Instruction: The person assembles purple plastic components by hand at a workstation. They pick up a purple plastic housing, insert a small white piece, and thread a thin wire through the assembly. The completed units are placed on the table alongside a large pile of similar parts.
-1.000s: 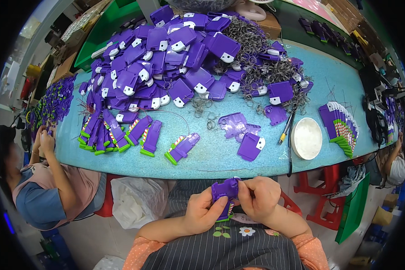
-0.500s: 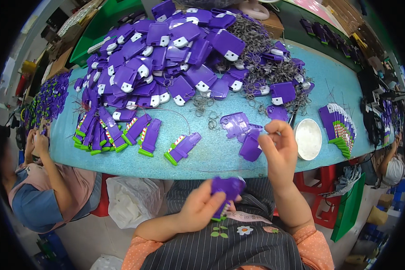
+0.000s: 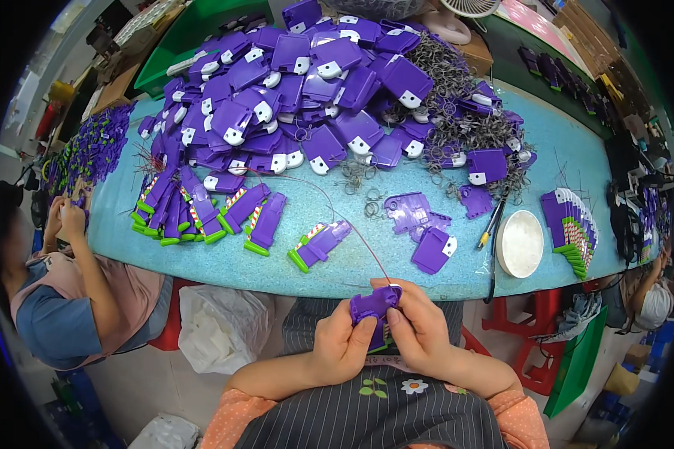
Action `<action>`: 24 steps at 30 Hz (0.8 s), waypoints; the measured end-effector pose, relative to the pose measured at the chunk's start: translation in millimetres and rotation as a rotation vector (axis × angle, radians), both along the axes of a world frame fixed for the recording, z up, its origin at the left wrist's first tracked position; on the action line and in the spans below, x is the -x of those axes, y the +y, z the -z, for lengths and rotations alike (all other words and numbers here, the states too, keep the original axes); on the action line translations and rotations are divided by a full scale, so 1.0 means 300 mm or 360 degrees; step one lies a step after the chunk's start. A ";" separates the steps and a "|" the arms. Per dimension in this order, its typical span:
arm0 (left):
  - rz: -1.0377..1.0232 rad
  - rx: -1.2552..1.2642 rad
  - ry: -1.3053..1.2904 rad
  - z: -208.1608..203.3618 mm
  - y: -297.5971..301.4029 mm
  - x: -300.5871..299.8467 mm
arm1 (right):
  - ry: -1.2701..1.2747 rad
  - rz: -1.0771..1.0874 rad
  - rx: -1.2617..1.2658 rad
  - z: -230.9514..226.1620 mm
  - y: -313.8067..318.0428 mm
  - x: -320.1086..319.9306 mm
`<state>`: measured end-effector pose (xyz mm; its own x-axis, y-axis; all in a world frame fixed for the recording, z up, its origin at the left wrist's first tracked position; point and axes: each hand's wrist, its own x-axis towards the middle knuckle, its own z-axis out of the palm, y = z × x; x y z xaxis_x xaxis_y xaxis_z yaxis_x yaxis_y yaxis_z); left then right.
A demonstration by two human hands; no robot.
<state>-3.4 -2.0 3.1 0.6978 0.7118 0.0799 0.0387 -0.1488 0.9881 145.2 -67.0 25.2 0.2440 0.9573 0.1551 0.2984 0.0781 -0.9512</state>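
My left hand (image 3: pixel 342 340) and my right hand (image 3: pixel 421 327) meet in front of the apron, both closed on a purple plastic part (image 3: pixel 374 302) with a green lower edge. The right thumb and fingers press at its upper right corner. A thin reddish wire (image 3: pixel 368 247) curves up from that corner across the table. Beyond my hands lie a purple cover with a white corner (image 3: pixel 433 251), an open purple shell (image 3: pixel 408 212), and a purple-green piece with a striped edge (image 3: pixel 320 243).
A big heap of purple covers (image 3: pixel 299 90) fills the back, beside tangled metal springs (image 3: pixel 457 97). To the right are a white bowl (image 3: pixel 520 244), a yellow-tipped tool (image 3: pixel 490 227) and a fanned stack of purple-green pieces (image 3: pixel 569 228). A co-worker (image 3: pixel 75 292) sits at left.
My right hand has come down from above the table to the part in my left hand, and now grips it too. The wire now rises beside them. The view has shifted slightly.
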 end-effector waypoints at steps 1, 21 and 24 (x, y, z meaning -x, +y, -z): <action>-0.0029 0.0034 -0.0039 0.005 -0.001 -0.002 | -0.0040 0.0046 -0.0029 0.007 0.009 0.016; 0.0282 0.1170 -0.0564 -0.027 0.077 0.084 | -0.1220 0.0231 0.0111 -0.007 0.520 -0.228; 0.0152 0.1117 -0.0600 -0.009 0.061 0.106 | -0.0817 0.0372 -0.0178 -0.115 0.425 -0.291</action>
<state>-35.2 16.3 5.9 0.7734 0.6222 -0.1217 -0.2981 0.5264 0.7963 232.5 60.5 59.6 0.3138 0.8580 0.4066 0.7412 0.0463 -0.6697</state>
